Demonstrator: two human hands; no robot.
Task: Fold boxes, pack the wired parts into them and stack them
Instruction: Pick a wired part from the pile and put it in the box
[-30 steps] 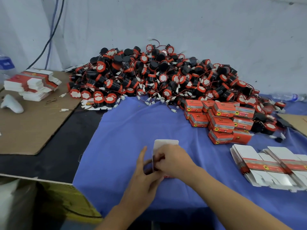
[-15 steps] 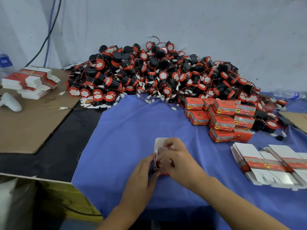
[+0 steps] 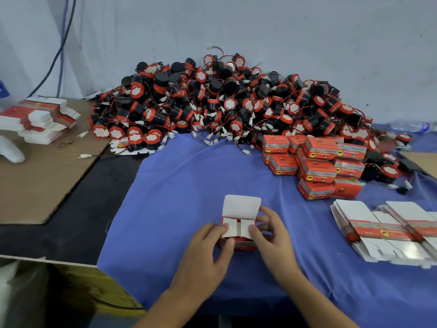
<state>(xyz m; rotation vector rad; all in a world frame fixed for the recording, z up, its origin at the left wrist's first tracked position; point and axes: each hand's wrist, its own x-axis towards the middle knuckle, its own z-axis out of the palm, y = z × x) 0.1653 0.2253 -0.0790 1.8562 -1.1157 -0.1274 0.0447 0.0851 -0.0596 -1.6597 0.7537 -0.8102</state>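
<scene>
A small red box point(image 3: 238, 229) sits on the blue cloth point(image 3: 179, 185) in front of me, its white lid flap standing up and its two white side flaps folded in. My left hand point(image 3: 208, 254) grips the box's left side, thumb on the left flap. My right hand point(image 3: 272, 235) holds the right side, thumb on the right flap. A big pile of black-and-red wired parts point(image 3: 224, 102) lies against the back wall. Closed red boxes point(image 3: 316, 164) are stacked at the right.
Flat unfolded box blanks point(image 3: 387, 230) lie at the right, and more blanks point(image 3: 40, 119) sit on brown cardboard point(image 3: 35, 185) at the left. A white object point(image 3: 9, 150) lies at the far left. A plastic bottle point(image 3: 413, 126) lies at the back right.
The hands have spread apart to the box's sides. The side flaps now lie folded in and the lid flap stands uncovered.
</scene>
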